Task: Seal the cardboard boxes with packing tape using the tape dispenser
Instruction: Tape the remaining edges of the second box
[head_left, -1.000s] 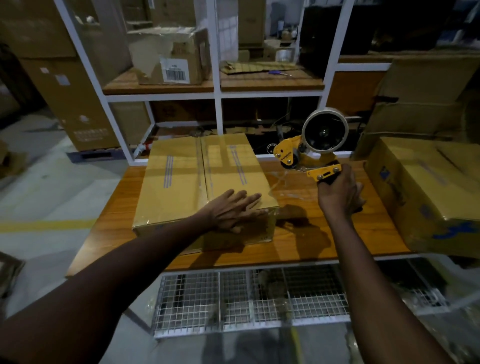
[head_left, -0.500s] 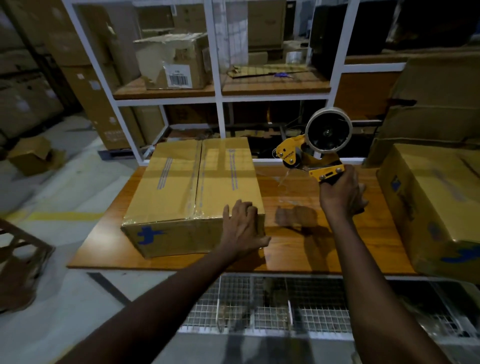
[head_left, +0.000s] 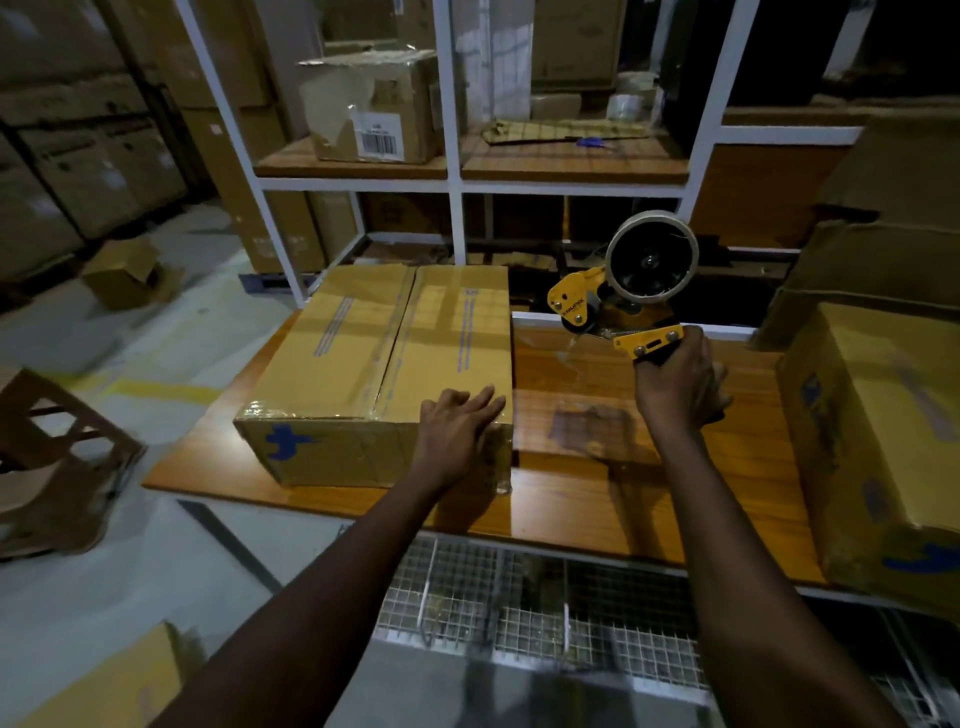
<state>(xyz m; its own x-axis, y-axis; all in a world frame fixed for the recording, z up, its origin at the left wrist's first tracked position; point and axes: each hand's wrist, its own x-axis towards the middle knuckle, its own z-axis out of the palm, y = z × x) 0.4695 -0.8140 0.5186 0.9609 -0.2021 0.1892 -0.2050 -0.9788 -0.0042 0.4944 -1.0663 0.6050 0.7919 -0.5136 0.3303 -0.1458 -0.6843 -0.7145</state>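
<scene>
A closed cardboard box (head_left: 363, 358) with clear tape along its centre seam lies on the left half of the wooden table (head_left: 582, 499). My left hand (head_left: 460, 434) rests flat over the box's near right corner, fingers spread. Raised above the table to the right of the box is a yellow tape dispenser (head_left: 623, 296) carrying a roll of tape, and my right hand (head_left: 678, 387) grips its handle. A short loose end of tape hangs under its roller. A second cardboard box (head_left: 883, 426) sits at the table's right end.
White shelving (head_left: 457, 176) behind the table holds a labelled box (head_left: 371, 111) and flat cardboard. A wire mesh rack (head_left: 519, 608) runs under the table. Stacked cartons line the left wall, with a small open box (head_left: 124, 273) and a brown crate (head_left: 57, 457) on the floor.
My left hand slid from the box top to its near right corner, and the box turned and shifted left on the table. The dispenser stayed raised in my right hand.
</scene>
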